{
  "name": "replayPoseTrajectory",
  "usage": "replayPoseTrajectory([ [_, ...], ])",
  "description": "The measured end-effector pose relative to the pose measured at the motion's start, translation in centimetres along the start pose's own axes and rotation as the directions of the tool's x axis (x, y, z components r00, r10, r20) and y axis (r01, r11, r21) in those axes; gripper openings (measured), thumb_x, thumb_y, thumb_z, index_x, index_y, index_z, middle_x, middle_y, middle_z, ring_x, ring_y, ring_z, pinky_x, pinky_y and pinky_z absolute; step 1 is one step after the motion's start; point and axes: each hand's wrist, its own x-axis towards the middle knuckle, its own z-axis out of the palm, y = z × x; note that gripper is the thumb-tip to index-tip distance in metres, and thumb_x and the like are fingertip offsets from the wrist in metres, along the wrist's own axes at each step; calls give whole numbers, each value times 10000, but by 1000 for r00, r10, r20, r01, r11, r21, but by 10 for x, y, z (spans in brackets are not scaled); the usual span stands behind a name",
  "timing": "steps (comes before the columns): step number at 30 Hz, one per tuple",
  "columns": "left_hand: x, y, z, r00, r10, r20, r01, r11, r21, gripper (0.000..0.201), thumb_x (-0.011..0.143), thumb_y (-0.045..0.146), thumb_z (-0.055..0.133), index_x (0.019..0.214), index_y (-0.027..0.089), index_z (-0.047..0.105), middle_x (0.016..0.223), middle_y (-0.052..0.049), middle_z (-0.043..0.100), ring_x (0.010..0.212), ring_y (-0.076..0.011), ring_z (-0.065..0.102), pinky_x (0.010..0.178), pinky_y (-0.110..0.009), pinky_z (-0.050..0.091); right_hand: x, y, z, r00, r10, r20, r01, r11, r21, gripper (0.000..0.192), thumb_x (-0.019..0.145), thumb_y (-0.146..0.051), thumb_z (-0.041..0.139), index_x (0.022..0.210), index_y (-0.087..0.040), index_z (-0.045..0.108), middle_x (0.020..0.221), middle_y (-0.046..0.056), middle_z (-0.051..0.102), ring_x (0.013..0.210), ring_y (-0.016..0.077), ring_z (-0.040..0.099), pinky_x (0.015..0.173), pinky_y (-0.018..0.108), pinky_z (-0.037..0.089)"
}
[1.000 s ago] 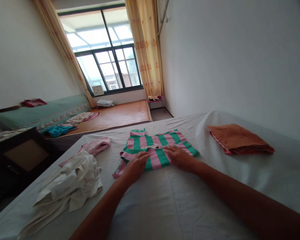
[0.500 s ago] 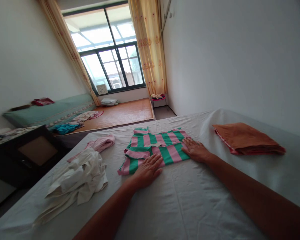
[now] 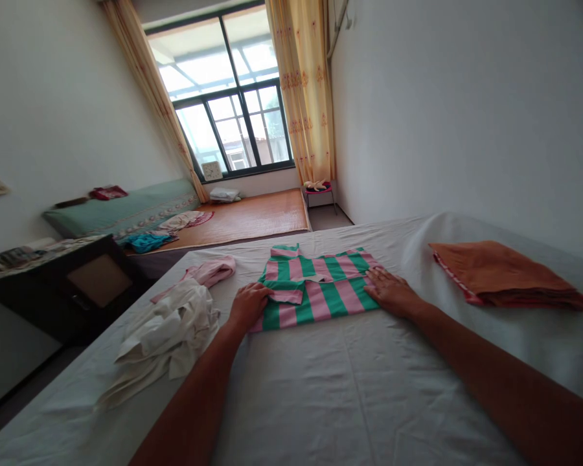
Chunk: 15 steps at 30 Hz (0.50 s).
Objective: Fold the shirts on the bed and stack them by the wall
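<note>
A pink-and-green striped shirt (image 3: 325,301) lies partly folded on a white sheet (image 3: 311,388), its short sleeve laid across the left part. At the shirt's left edge, my left hand (image 3: 249,307) is closed on the cloth beside the sleeve, with the fingertips partly hidden. My right hand (image 3: 393,294) rests flat on the right end of the shirt, fingers stretched out.
To the left lie a crumpled white garment (image 3: 168,330) and a pink garment (image 3: 216,270). A folded brown cloth (image 3: 505,272) sits at the right by the wall. Beyond are a dark cabinet (image 3: 29,298), a bed with an orange mat (image 3: 262,217) and a stool (image 3: 320,189).
My left hand has moved left from lying flat on the shirt's front to its left edge and closed there. My right hand stays in place on the shirt. The view has shifted slightly left.
</note>
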Motion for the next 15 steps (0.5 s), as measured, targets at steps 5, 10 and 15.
replayPoseTrajectory([
  [5,11,21,-4,980,-149,-132,155,987,39,301,918,375,418,916,216,674,884,-65,672,920,-217,589,803,-296,410,1,1,1,1000,-22,-18,22,1000,-4,637,905,-528,256,1416,-168,381,1494,87,347,1388,227,260,1114,437,216],
  [10,5,16,0,998,-51,42,54,995,-78,374,906,462,429,865,215,707,806,-56,668,841,-196,599,761,-265,408,0,1,3,1000,-23,-17,23,1000,-16,632,902,-521,256,1415,-175,384,1493,88,349,1377,242,277,1097,458,238],
  [15,-3,1,-3,974,169,152,-121,952,-280,290,781,436,629,997,266,720,986,-26,678,934,-189,587,831,-256,427,-4,-10,-7,988,-23,-155,21,1000,-15,513,897,-420,333,1350,-222,473,1446,73,427,1357,278,296,1081,527,229],
])
